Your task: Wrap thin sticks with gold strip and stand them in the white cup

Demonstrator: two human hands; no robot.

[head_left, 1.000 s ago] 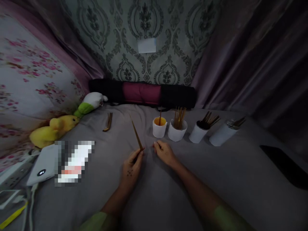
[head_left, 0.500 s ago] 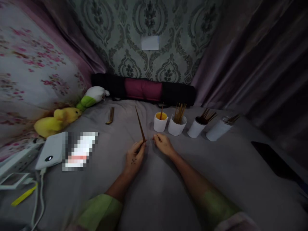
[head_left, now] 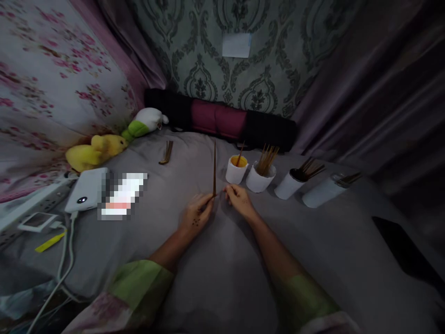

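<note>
My left hand point(head_left: 196, 215) pinches the lower end of a thin brown stick point(head_left: 214, 169), which stands almost upright over the grey bedsheet point(head_left: 222, 260). Close to its right, my right hand point(head_left: 239, 200) rests on the sheet with its fingers curled loosely; nothing shows in them. Just beyond my hands stands a white cup with a yellow inside point(head_left: 237, 169) holding one stick, then a white cup point(head_left: 260, 177) with several sticks. Two more white cups point(head_left: 288, 184) point(head_left: 321, 191) lean to the right with dark sticks in them. A small bundle of sticks point(head_left: 167, 152) lies on the sheet at the left.
A yellow plush toy point(head_left: 93, 150) and a green-and-white one point(head_left: 144, 121) lie by the floral pillow at the left. A white power bank point(head_left: 85, 195) with cables sits on the left. A black-and-maroon roll point(head_left: 222, 120) lies against the wall. A dark flat object point(head_left: 403, 250) lies at the right.
The stick in my left hand has swung from leaning left to nearly upright. The camera has shifted, so everything sits further right and higher in view.
</note>
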